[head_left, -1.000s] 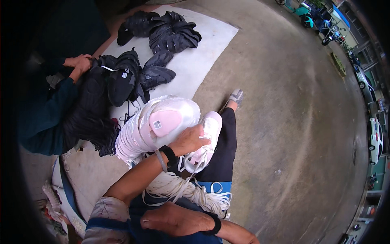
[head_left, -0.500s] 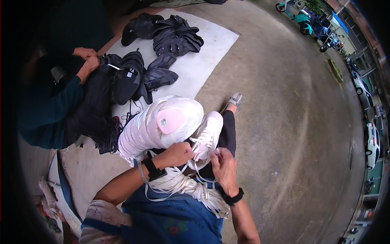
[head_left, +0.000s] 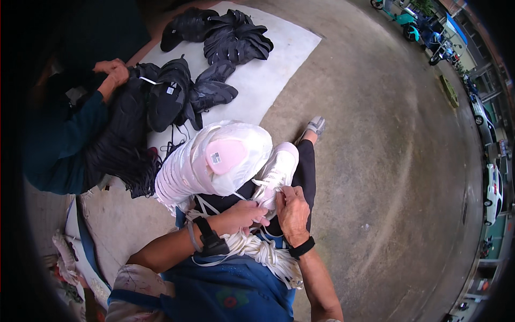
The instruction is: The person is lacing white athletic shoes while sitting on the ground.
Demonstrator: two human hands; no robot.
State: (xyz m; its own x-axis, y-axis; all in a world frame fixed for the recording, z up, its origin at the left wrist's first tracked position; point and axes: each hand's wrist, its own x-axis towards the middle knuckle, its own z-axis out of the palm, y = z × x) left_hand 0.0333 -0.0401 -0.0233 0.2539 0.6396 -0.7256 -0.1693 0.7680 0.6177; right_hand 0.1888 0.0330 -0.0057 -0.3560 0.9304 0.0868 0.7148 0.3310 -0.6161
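Both hands on white shoe (head_left: 276, 174) in lap: left hand (head_left: 244, 214) pinches a lace, right hand (head_left: 292, 212) fingers pressed together at the eyelets. Lacing looks partway. Stack of white shoes (head_left: 206, 161) beside, bundle of white laces (head_left: 257, 249) unused in lap, so plenty left.

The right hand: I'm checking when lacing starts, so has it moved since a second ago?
Yes. The right hand has come up from the lap to the white shoe, beside the left hand.
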